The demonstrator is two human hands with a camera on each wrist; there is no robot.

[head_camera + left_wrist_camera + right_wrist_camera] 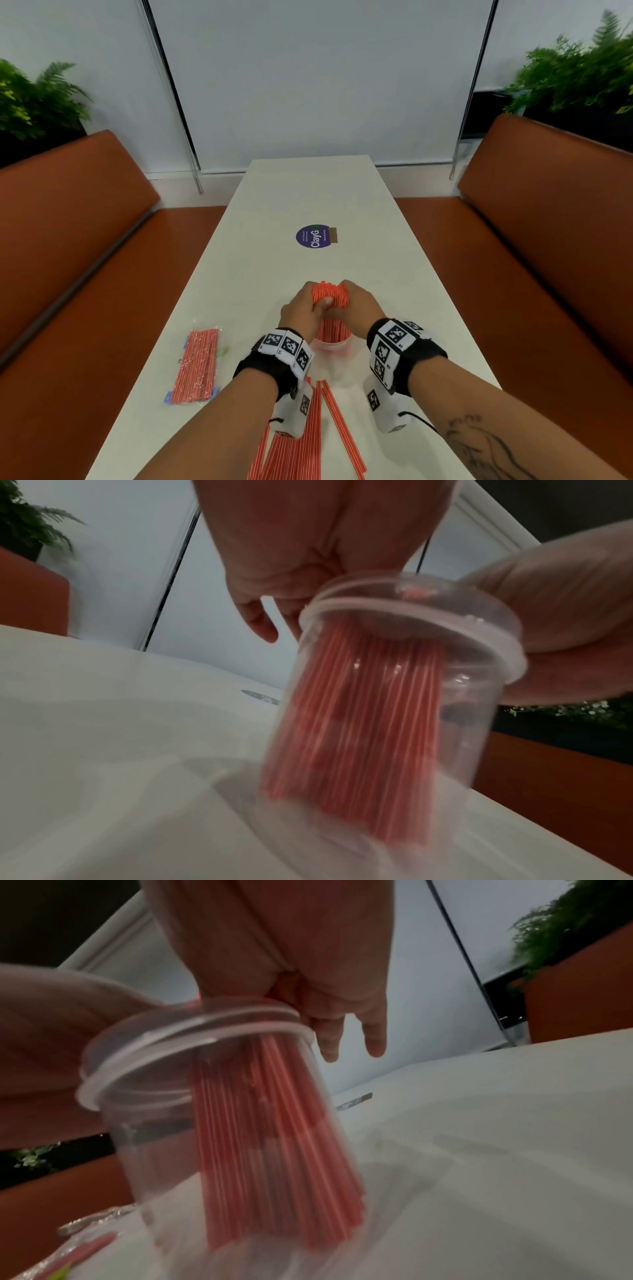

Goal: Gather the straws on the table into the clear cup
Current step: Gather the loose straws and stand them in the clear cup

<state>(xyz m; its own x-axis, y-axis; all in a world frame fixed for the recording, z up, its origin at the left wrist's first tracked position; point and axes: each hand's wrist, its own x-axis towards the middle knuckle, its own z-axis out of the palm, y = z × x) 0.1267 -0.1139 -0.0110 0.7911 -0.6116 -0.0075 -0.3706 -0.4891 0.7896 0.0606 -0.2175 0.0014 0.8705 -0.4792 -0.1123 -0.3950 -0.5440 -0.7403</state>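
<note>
Both hands are wrapping the upper part of one bundle of red straws (330, 294): the left hand (303, 310) from the left, the right hand (359, 305) from the right, fingers curled round it. The bundle is standing nearly upright, lower ends inside the clear cup (331, 346) on the bench (342, 192). Loose straws (301, 445) are lying nearer the person, long axes running near-to-far, slightly closer to the left hand.

The cup (333, 344) stands on the desk (342, 192) at near centre, a bundle of straws (330, 293) in it; both hands (301, 313) flank the bundle; loose straws (301, 445) lie nearer; a packet (197, 366) lies left; a sticker (313, 236) sits farther.
</note>
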